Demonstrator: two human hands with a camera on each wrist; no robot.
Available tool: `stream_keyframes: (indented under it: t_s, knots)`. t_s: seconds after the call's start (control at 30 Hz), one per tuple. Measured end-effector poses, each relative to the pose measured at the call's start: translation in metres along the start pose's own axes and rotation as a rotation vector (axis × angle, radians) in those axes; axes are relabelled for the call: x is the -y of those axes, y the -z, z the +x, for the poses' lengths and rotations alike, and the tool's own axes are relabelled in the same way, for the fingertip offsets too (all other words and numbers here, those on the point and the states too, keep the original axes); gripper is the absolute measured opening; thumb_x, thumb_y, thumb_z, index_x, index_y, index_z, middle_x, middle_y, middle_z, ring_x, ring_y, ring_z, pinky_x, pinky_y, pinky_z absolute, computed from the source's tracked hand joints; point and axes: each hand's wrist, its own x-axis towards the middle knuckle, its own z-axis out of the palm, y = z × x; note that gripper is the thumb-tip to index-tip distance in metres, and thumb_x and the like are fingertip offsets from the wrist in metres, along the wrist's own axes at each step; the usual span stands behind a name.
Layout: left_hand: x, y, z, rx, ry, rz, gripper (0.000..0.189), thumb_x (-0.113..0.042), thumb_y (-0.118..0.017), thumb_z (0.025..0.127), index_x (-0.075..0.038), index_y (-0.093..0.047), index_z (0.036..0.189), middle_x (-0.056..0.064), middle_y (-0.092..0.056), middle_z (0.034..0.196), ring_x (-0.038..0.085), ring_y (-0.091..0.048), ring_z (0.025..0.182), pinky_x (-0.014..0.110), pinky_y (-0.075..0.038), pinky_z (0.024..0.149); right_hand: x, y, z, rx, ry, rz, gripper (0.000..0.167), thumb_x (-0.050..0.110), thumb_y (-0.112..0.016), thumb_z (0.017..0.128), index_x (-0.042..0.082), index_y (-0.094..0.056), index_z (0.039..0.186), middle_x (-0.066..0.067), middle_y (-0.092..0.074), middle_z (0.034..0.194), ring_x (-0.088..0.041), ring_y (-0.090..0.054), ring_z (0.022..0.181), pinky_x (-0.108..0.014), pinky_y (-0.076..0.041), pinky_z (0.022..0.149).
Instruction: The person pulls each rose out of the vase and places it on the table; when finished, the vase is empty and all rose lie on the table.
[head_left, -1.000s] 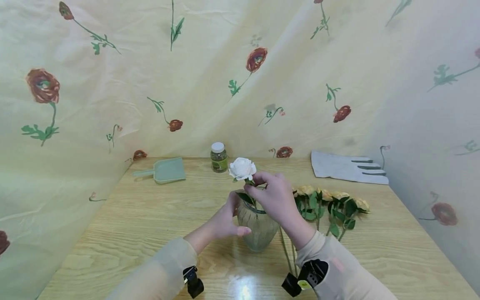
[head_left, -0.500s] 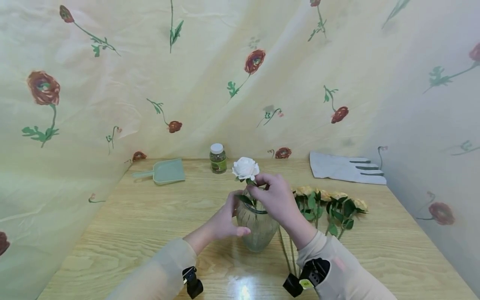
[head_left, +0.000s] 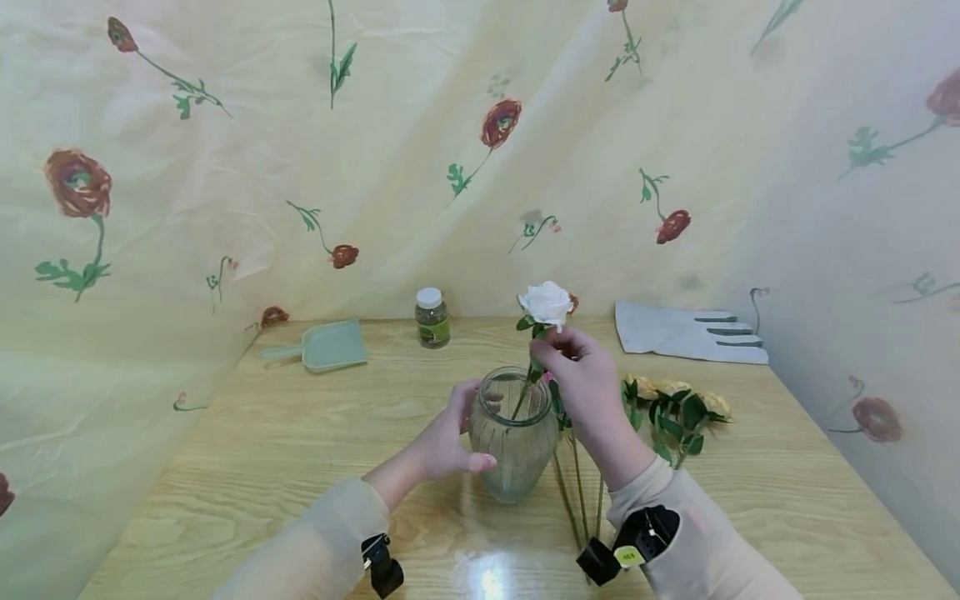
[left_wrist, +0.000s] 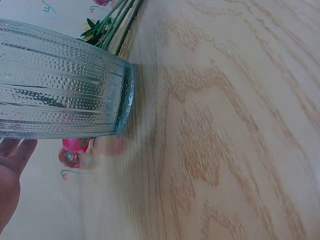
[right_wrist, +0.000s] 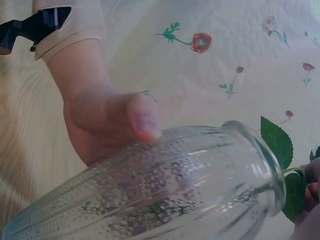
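Note:
My left hand [head_left: 442, 442] holds the ribbed clear glass vase [head_left: 517, 458] by its left side, fingers behind and thumb in front. The vase stands upright on the table in the head view. Above its mouth, my right hand [head_left: 588, 375] pinches the stem of a white rose [head_left: 547, 304] just below the bloom. The stem slants down inside the rim. In the right wrist view, green leaves [right_wrist: 277, 140] of the rose show just outside the vase's mouth, and only part of the right hand [right_wrist: 314, 195] is visible at the edge.
Yellow roses [head_left: 671, 400] lie right of the vase, partly hidden by my right arm; a little pink shows beside that hand. Along the back are a green dustpan [head_left: 333, 346], a white-lidded jar [head_left: 432, 321] and a pale grey glove [head_left: 682, 333].
My right hand has moved right and slightly up with the white rose. Its leaf, earlier at the vase's mouth, now sits above the rim. The left hand keeps its hold on the vase.

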Motion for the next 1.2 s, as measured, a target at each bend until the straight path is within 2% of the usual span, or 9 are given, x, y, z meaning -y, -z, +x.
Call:
stream_keyframes:
  t_s: [0.17, 0.3, 0.47, 0.6, 0.73, 0.93, 1.03, 1.2]
  knots:
    - [0.001, 0.000, 0.001, 0.001, -0.010, 0.010, 0.091, -0.012, -0.075, 0.069, -0.009, -0.017, 0.139, 0.016, -0.039, 0.137, 0.031, -0.046, 0.121, 0.045, -0.037, 0.099, 0.003, 0.011, 0.006, -0.053, -0.048, 0.156, 0.013, 0.011, -0.064, 0.089, 0.002, -0.056, 0.094, -0.001, -0.052, 0.095, -0.013, -0.049, 0.092, -0.022, -0.044, 0.078]
    - [0.003, 0.001, 0.003, 0.014, -0.030, 0.005, 0.091, -0.013, -0.075, 0.069, -0.009, -0.017, 0.139, 0.016, -0.040, 0.136, 0.030, -0.047, 0.120, 0.042, -0.038, 0.099, 0.004, 0.018, 0.009, -0.112, -0.034, 0.260, 0.010, 0.008, -0.063, 0.089, 0.004, -0.056, 0.093, 0.000, -0.050, 0.090, -0.013, -0.047, 0.093, -0.023, -0.042, 0.080]
    - [0.003, 0.002, 0.002, 0.022, -0.024, 0.009, 0.091, -0.014, -0.076, 0.069, -0.011, -0.017, 0.138, 0.015, -0.041, 0.137, 0.030, -0.047, 0.120, 0.041, -0.038, 0.099, 0.009, 0.024, 0.010, -0.154, -0.035, 0.359, 0.009, 0.011, -0.062, 0.090, 0.007, -0.055, 0.090, -0.001, -0.046, 0.092, -0.012, -0.043, 0.094, -0.024, -0.036, 0.083]
    - [0.003, 0.002, 0.002, 0.031, -0.043, 0.002, 0.090, -0.014, -0.075, 0.069, -0.012, -0.016, 0.138, 0.015, -0.040, 0.137, 0.030, -0.046, 0.122, 0.042, -0.037, 0.100, 0.012, 0.031, 0.011, -0.203, -0.021, 0.423, 0.009, 0.013, -0.063, 0.090, 0.010, -0.054, 0.089, 0.000, -0.046, 0.092, -0.011, -0.043, 0.089, -0.025, -0.032, 0.079]
    - [0.003, 0.002, 0.003, 0.031, -0.055, 0.000, 0.088, -0.014, -0.074, 0.070, -0.012, -0.017, 0.137, 0.014, -0.040, 0.136, 0.028, -0.046, 0.121, 0.040, -0.038, 0.099, 0.014, 0.038, 0.012, -0.260, 0.012, 0.556, 0.011, 0.009, -0.065, 0.087, 0.008, -0.054, 0.086, 0.000, -0.048, 0.088, -0.011, -0.044, 0.081, -0.021, -0.033, 0.070]
    - [0.002, 0.002, 0.003, 0.034, -0.050, -0.003, 0.087, -0.015, -0.073, 0.070, -0.012, -0.017, 0.138, 0.014, -0.039, 0.135, 0.028, -0.046, 0.120, 0.040, -0.038, 0.099, 0.015, 0.051, 0.015, -0.334, 0.004, 0.751, 0.015, 0.003, -0.067, 0.084, 0.005, -0.053, 0.080, -0.002, -0.052, 0.087, -0.010, -0.042, 0.065, -0.017, -0.033, 0.056]
    - [0.002, 0.003, 0.003, 0.034, -0.038, 0.001, 0.088, -0.016, -0.073, 0.070, -0.013, -0.017, 0.138, 0.013, -0.039, 0.136, 0.028, -0.046, 0.120, 0.041, -0.038, 0.099, 0.013, 0.056, 0.017, -0.346, -0.019, 0.805, 0.015, 0.001, -0.068, 0.083, 0.004, -0.053, 0.080, -0.003, -0.056, 0.087, -0.011, -0.047, 0.067, -0.018, -0.034, 0.054]
    - [0.003, 0.003, 0.002, 0.037, -0.035, 0.006, 0.089, -0.017, -0.073, 0.071, -0.015, -0.016, 0.139, 0.012, -0.038, 0.137, 0.027, -0.046, 0.120, 0.041, -0.038, 0.099, 0.009, 0.065, 0.019, -0.344, -0.052, 0.919, 0.016, -0.002, -0.068, 0.082, 0.001, -0.053, 0.085, -0.007, -0.057, 0.090, -0.014, -0.053, 0.071, -0.019, -0.041, 0.053]
